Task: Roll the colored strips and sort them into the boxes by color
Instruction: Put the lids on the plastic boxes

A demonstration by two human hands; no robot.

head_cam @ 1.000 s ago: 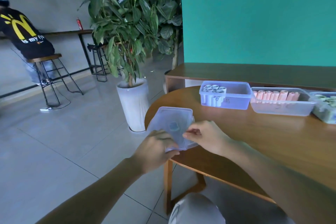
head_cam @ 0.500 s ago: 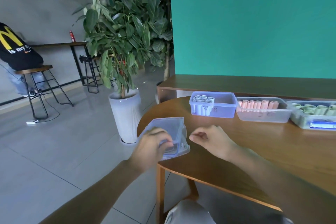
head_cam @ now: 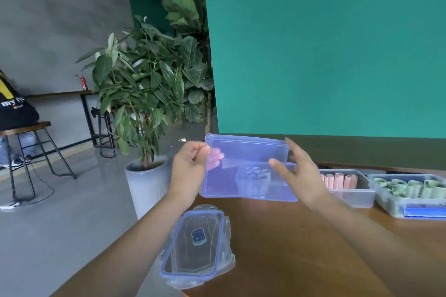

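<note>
We're holding the blue lid [head_cam: 243, 152] up over the table [head_cam: 301, 243]: left hand [head_cam: 190, 166] pinching its left edge, right hand [head_cam: 301, 171] spread open against its right edge.

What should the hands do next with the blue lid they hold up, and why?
Probably lower the blue lid onto the blue box right behind it and press it shut. The left hand pinches the lid's edge, the right hand is open at its other side, and the box seen through the lid holds rolls and has no lid on.
</note>
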